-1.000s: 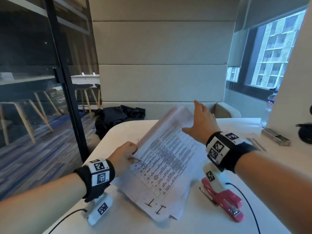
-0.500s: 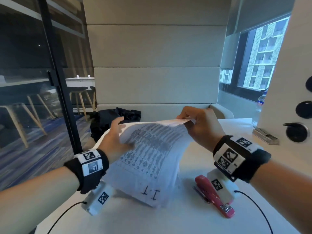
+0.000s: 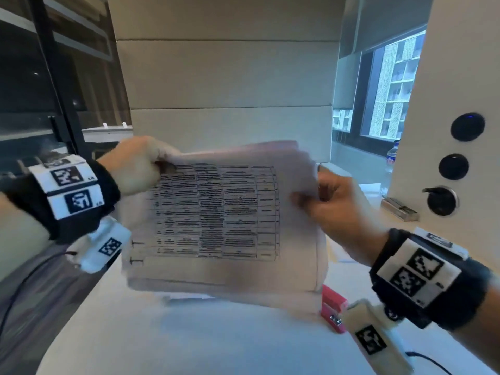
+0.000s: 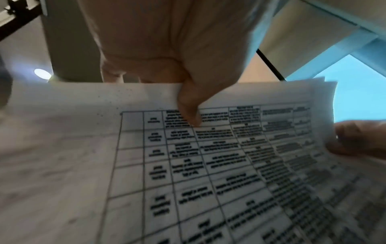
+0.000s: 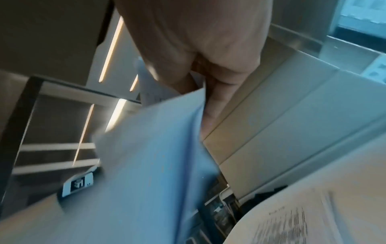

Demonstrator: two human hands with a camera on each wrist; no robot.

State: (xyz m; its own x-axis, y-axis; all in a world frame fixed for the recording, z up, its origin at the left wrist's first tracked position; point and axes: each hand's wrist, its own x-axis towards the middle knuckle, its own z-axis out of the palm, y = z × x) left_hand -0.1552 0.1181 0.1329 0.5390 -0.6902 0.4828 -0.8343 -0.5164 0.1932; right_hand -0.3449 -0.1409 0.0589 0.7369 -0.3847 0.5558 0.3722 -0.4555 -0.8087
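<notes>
**White papers held up in both hands over a table**

White papers [image 3: 216, 220], several sheets together, are held up off the table [image 3: 189, 342] with the top sheet facing the person. That sheet carries a printed grid of rows and columns. The print is too blurred to read.

The left hand [image 3: 135, 166] grips the upper left corner. In the left wrist view its thumb [image 4: 188, 107] curls over the top edge onto the grid, and the rest of the hand is behind the sheets. The right hand [image 3: 341, 209] pinches the right edge about halfway up, with its thumb on the front. The right wrist view shows its fingers [image 5: 215, 99] behind the sheets. The hands are well apart, one on each side, and the papers bow a little between them. The sheet edges fan out loose near the right hand.

A red stapler [image 3: 332, 307] lies on the table just below the papers' lower right corner, partly hidden by the right wrist camera [image 3: 373, 339]. Behind the table stands a padded beige wall [image 3: 224, 77]. On the right, a white panel [image 3: 460, 63] bears three round black fittings [image 3: 453, 166]. A small metal bar [image 3: 400, 209] lies on the table beneath them, and a window [image 3: 392, 85] shows beyond. Both wrists wear black bands [image 3: 422, 269] with square black-and-white markers.
</notes>
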